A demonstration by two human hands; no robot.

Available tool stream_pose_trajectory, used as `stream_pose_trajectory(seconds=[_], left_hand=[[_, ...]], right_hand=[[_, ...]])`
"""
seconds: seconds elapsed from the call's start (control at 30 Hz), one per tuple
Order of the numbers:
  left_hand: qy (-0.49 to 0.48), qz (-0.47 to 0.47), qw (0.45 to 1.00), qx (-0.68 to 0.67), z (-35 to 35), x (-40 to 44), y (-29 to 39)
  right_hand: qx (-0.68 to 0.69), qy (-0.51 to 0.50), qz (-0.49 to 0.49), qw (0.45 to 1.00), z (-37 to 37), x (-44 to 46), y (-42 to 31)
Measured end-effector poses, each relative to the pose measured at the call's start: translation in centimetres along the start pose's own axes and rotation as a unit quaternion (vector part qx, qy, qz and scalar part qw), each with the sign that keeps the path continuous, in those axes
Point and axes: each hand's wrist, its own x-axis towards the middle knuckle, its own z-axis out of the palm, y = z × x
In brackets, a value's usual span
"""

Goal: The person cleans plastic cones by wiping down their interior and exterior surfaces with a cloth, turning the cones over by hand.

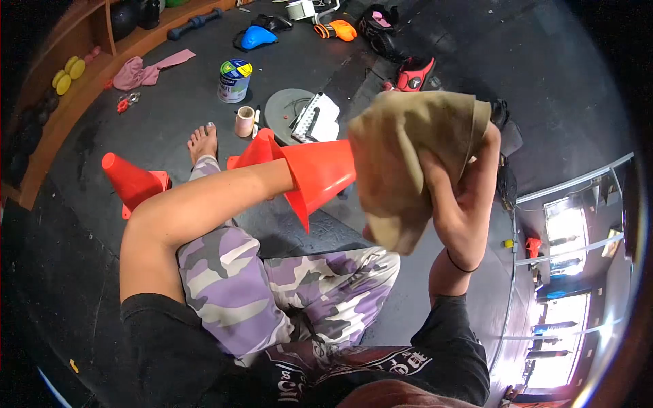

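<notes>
My left forearm (pixel 235 194) reaches into the open base of an orange-red cone (pixel 320 173), so the hand itself is hidden inside. The cone lies sideways in the air, its narrow end pointing right behind an olive-brown cloth (pixel 408 149). My right hand (pixel 469 197) is closed on that cloth, which drapes over the hand and hangs in folds. Whether the cloth touches the cone under the folds I cannot tell. Two more cones stand on the floor: one cone (pixel 132 180) to the left, another cone (pixel 262 146) beyond my left forearm.
Ahead on the black floor are a paint tin (pixel 235 85), a tape roll (pixel 245 122), a grey disc (pixel 280 109) and a spiral notebook (pixel 318 121). Boxing gloves (pixel 337 30) and a pink cloth (pixel 139 73) lie farther off. A wooden shelf (pixel 102 68) edges the left, mirrors (pixel 571 272) the right.
</notes>
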Motion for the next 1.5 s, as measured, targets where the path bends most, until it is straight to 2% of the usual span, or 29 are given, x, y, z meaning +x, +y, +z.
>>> stream_pose_trajectory(seconds=[0.1,0.2,0.33,0.43,0.53,0.57,0.67,0.7,0.73,0.8,0.9,0.93,1.03,1.07,1.1,1.2,1.23,1.3,1.33,1.43,1.5], left_hand=[[0.002,0.012,0.999,-0.047,0.1,4.1,0.7],[0.004,0.024,0.995,-0.098,0.8,2.9,0.0],[0.011,0.041,0.986,-0.164,-0.5,2.3,-0.8],[0.011,0.048,0.977,-0.208,0.4,1.7,-1.9],[0.007,0.054,0.965,-0.255,0.2,0.2,-2.6],[0.004,0.056,0.961,-0.271,-1.2,-0.2,-2.4],[0.0,0.068,0.943,-0.326,-0.7,2.5,-1.5],[0.0,0.072,0.936,-0.345,-0.4,3.1,-1.2],[0.0,0.076,0.929,-0.363,-0.1,4.0,-0.9],[-0.001,0.085,0.914,-0.397,-0.3,3.4,-1.0],[-0.006,0.096,0.891,-0.444,-0.6,0.9,-1.8],[-0.009,0.098,0.883,-0.46,-1.0,4.5,-0.6],[-0.012,0.105,0.855,-0.507,-0.8,4.4,-0.6],[-0.012,0.11,0.846,-0.522,-0.3,1.3,-1.9],[-0.011,0.114,0.837,-0.535,0.5,5.2,-0.8],[-0.009,0.128,0.808,-0.575,0.3,1.0,-2.5],[-0.006,0.136,0.797,-0.588,0.5,1.3,-2.7],[-0.002,0.152,0.777,-0.611,0.6,3.6,-1.9],[-0.004,0.158,0.764,-0.625,0.2,1.8,-2.7],[-0.009,0.173,0.718,-0.674,0.4,0.1,-3.1],[-0.011,0.183,0.688,-0.702,0.0,-0.2,-3.5]], right_hand=[[0.113,-0.032,0.053,0.992,0.8,-0.1,-0.9],[0.059,-0.042,0.044,0.996,1.9,1.1,1.2],[0.057,-0.114,0.086,0.988,2.6,3.3,6.7],[0.066,-0.151,0.139,0.977,2.5,3.8,10.2],[0.151,-0.187,0.215,0.947,2.1,4.0,10.5],[0.238,-0.175,0.224,0.929,2.0,3.8,10.9],[0.332,-0.1,0.236,0.908,1.7,3.6,8.8],[0.326,-0.093,0.242,0.909,1.4,3.8,9.0],[0.29,-0.095,0.225,0.925,1.0,3.9,9.6],[0.112,-0.132,0.183,0.968,0.4,3.8,12.3],[-0.034,-0.134,0.219,0.966,0.7,2.9,13.7],[-0.074,-0.119,0.185,0.973,0.8,2.7,13.9],[-0.194,-0.062,0.066,0.977,0.6,1.9,13.9],[-0.232,-0.035,0.013,0.972,0.4,1.8,13.8],[-0.269,-0.008,-0.04,0.962,0.3,1.9,13.7],[-0.3,0.026,-0.026,0.953,-1.0,1.9,11.9],[-0.305,0.004,-0.068,0.95,-1.6,2.2,11.6],[-0.225,-0.129,-0.112,0.959,-1.6,2.3,9.5],[-0.18,-0.199,-0.131,0.955,-1.1,2.1,8.9],[-0.193,-0.305,-0.099,0.927,1.1,0.1,9.7],[-0.134,-0.357,-0.01,0.924,1.4,0.4,9.8]])
